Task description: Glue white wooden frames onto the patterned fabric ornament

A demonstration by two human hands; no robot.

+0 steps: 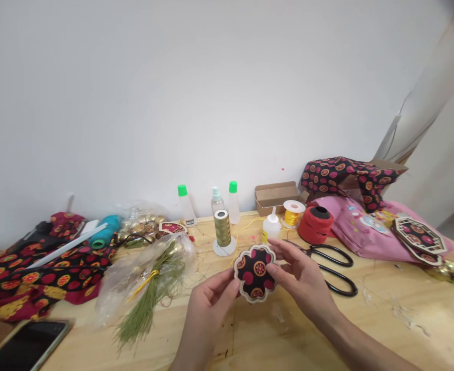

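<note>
Between my two hands I hold a flower-shaped ornament (254,281) with a pale scalloped rim and a black, magenta and orange patterned fabric face. It is held up above the wooden table, its face toward me. My left hand (213,301) grips its left edge between thumb and fingers. The thumb of my right hand (302,278) presses on the right edge, the fingers being behind and above it. Just beyond are a cone of olive thread (222,229), a small white nozzle bottle (272,226) and black-handled scissors (337,273), partly behind my right hand.
A green tassel (145,309) lies on a clear plastic bag at left, near patterned fabric (64,275) and a phone (29,345). Green-capped bottles (233,206) stand by the wall. At right are a red thread cone (315,225), a pink bag (350,232) and an octagonal ornament (420,238).
</note>
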